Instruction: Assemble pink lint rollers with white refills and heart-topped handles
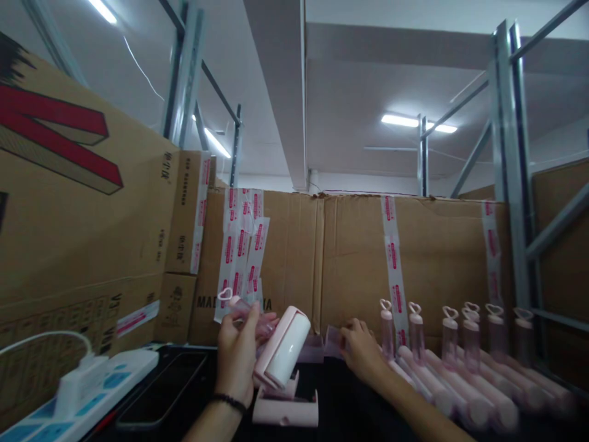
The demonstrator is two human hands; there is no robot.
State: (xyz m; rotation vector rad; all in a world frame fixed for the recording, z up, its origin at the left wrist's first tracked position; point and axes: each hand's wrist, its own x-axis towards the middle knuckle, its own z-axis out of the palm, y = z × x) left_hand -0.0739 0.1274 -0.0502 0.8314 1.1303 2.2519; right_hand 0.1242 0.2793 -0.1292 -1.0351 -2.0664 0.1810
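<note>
My left hand (239, 344) is closed around a lint roller (289, 347), tilted, with a white roll in a pale pink frame. Its translucent pink handle (242, 305) ends in a heart-shaped loop and points up and left. Farther right, my right hand (361, 347) has its fingers closed on the edge of a translucent pink plastic piece (333, 341), partly hidden by the fingers. Just below the lint roller, a pale pink plastic frame (285, 412) lies on the black table surface.
Several lint rollers (460, 393) with upright heart-topped handles stand in a row at right. A power strip (110, 374) with a white charger (78, 383) and a phone (163, 390) lie left. Cardboard (359, 258) walls the back; metal posts (510, 153) rise behind.
</note>
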